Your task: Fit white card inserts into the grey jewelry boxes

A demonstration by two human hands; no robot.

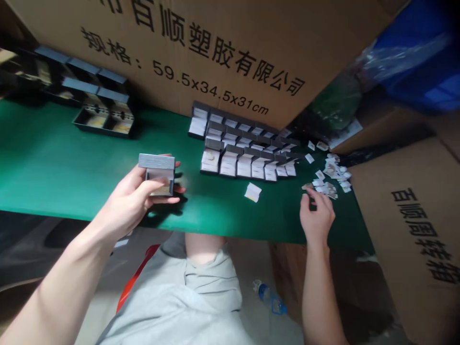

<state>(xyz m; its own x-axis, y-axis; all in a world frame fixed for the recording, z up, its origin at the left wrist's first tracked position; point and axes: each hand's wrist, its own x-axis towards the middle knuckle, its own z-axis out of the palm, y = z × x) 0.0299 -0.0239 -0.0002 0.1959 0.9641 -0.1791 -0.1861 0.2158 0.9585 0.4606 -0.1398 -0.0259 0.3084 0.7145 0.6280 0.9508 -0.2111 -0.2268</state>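
Note:
My left hand (131, 201) grips a small open grey box (158, 175), held upright just above the green table (53, 163); the thumb rests on its pale insert. My right hand (316, 215) lies at the table's right front, fingers curled in a pinch at the edge of a pile of small white packets (332, 177); what it pinches is too small to name. A single white packet (252, 191) lies between my hands. Behind it stand several rows of open grey boxes (244, 151) with white inserts.
A large printed cardboard carton (230, 52) walls off the back of the table. More open dark boxes (104, 120) sit at the back left. Another carton (413, 215) stands at the right. A plastic bottle (268, 294) lies on the floor by my knees.

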